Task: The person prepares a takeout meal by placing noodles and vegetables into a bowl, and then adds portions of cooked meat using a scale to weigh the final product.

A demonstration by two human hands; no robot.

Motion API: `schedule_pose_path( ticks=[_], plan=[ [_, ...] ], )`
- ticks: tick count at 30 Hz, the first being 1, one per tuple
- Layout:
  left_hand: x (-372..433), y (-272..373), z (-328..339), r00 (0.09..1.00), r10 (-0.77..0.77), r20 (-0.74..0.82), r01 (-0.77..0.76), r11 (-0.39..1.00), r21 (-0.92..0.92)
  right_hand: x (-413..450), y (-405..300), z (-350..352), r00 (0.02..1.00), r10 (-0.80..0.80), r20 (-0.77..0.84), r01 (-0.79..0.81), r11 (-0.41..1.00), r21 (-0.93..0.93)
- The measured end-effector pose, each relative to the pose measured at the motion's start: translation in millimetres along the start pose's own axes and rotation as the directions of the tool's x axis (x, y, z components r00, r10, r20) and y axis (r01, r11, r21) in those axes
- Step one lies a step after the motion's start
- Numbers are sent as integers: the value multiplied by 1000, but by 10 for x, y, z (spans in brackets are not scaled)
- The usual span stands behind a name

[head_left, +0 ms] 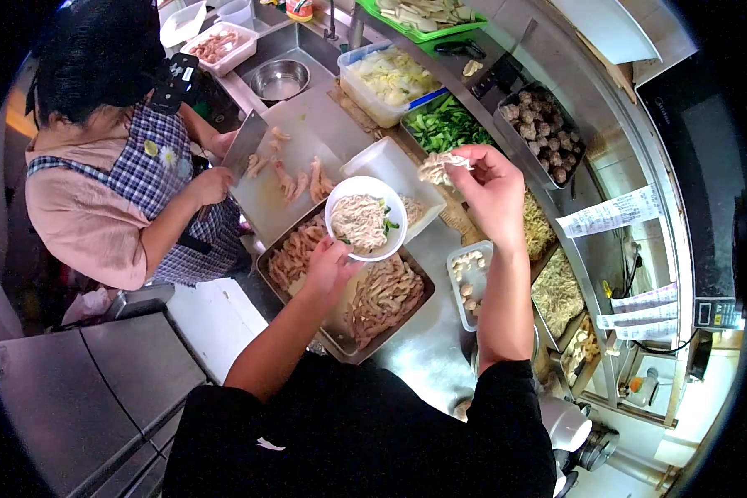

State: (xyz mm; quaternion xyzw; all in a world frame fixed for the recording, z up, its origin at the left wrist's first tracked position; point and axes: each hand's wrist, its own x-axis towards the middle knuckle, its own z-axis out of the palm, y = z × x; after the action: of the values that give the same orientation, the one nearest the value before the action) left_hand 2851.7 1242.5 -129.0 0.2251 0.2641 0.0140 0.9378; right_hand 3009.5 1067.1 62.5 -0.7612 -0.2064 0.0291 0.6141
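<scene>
My left hand (331,269) grips the near rim of a round white bowl (398,246). Pale shredded food, perhaps shredded chicken (360,219), fills most of it, with green leaves showing at the right side. My right hand (490,187) is raised to the right of the bowl, its fingertips pinching a clump of similar pale shreds (439,168). Behind the bowl sits a translucent plastic tub (373,160) with more shreds in its bottom. Below the bowl lies a metal tray (428,291) holding chicken feet (295,249) and strips of meat (386,299).
At left a co-worker (112,187) holds a cleaver (249,140) over a cutting board (261,215) with chicken feet on it. Containers of cabbage (392,75), chopped greens (451,124) and meatballs (541,134) line the back and right. A small tub (471,324) stands beside my right forearm.
</scene>
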Motion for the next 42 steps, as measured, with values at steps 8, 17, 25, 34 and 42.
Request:
schedule_pose_path(
  ticks=[8,17,25,34,42],
  plan=[
    [-137,-29,-53,996,48,77,-55,994,92,-433,766,302,960,-140,243,264,748,-610],
    [-543,-176,-49,914,242,325,-393,340,854,-1329,797,577,911,-210,354,404,618,-675],
    [-885,-165,-250,966,-79,248,47,990,136,-1924,761,275,970,-233,-60,182,874,-450],
    [-1141,-201,-580,881,-411,234,317,880,353,-3316,1498,-1102,657,167,-736,-696,509,-506],
    [-1193,-338,-348,732,-603,316,402,757,515,-3802,1829,-1574,624,480,-616,-728,72,-681]
  ],
)
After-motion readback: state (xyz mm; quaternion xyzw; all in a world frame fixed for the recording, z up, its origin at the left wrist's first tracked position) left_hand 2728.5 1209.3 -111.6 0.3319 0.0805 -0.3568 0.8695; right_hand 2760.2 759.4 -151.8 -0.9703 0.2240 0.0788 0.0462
